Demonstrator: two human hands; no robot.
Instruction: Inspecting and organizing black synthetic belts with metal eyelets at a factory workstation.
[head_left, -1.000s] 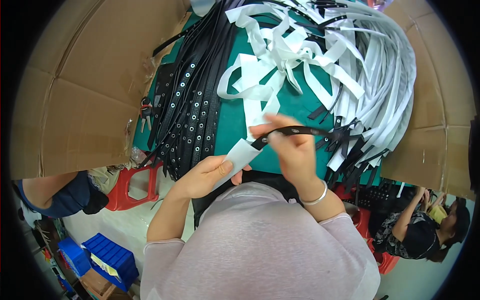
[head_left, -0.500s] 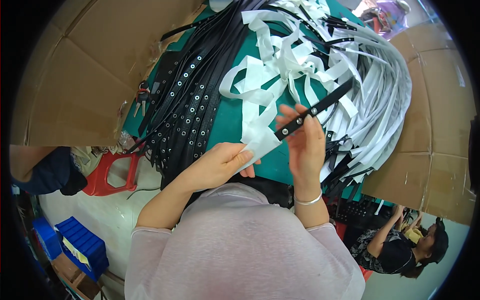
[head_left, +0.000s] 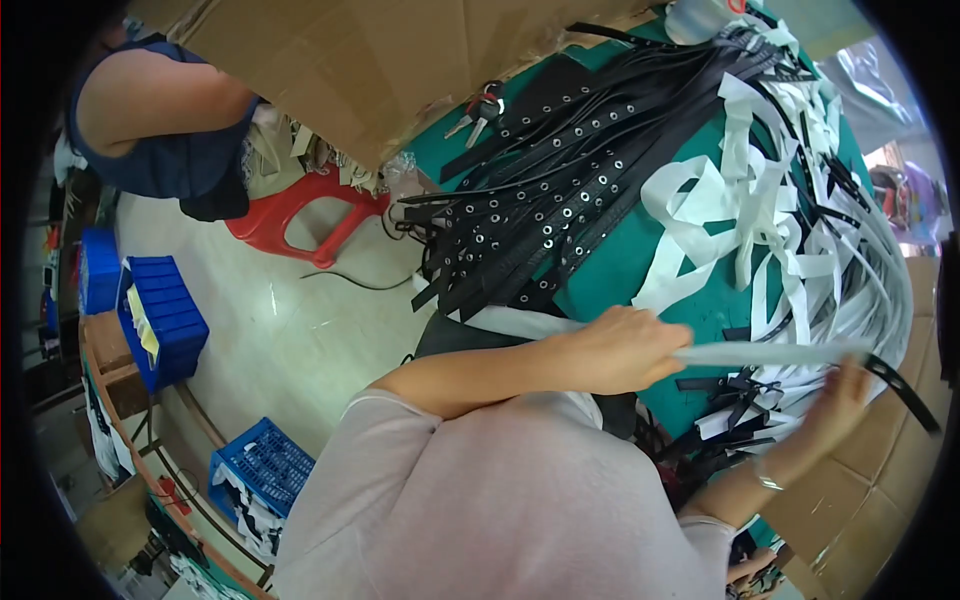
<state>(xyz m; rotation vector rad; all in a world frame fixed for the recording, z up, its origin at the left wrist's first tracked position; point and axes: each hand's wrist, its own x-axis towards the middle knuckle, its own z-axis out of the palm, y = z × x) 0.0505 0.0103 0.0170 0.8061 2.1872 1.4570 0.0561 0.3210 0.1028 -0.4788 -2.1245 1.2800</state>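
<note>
A white strip [head_left: 765, 354] is stretched nearly level between my hands. My left hand [head_left: 635, 350] is closed around its left end. At the other end my right hand [head_left: 838, 400], smeared by motion, grips the strip; a black strap end with eyelets [head_left: 902, 392] sticks out beyond it. Just past my hands, loose white ribbon [head_left: 695, 205] lies in loops on the green tabletop [head_left: 618, 262]. Left of it spreads a pile of black straps with metal eyelets [head_left: 555, 200]. To the right lies a thick bundle of white-covered straps [head_left: 872, 265].
Cardboard sheets [head_left: 350, 70] border the table at far left, with more cardboard [head_left: 840, 500] at right. Keys [head_left: 485, 110] lie near the black straps. A red stool [head_left: 310, 220], blue crates [head_left: 165, 315] and a blue basket [head_left: 265, 465] stand left. Another person's arm [head_left: 165, 100] shows upper left.
My view has turned left. My hands have drawn apart, the right one outward, and the white strip is now stretched between them. The black strap end has swung out to the far right.
</note>
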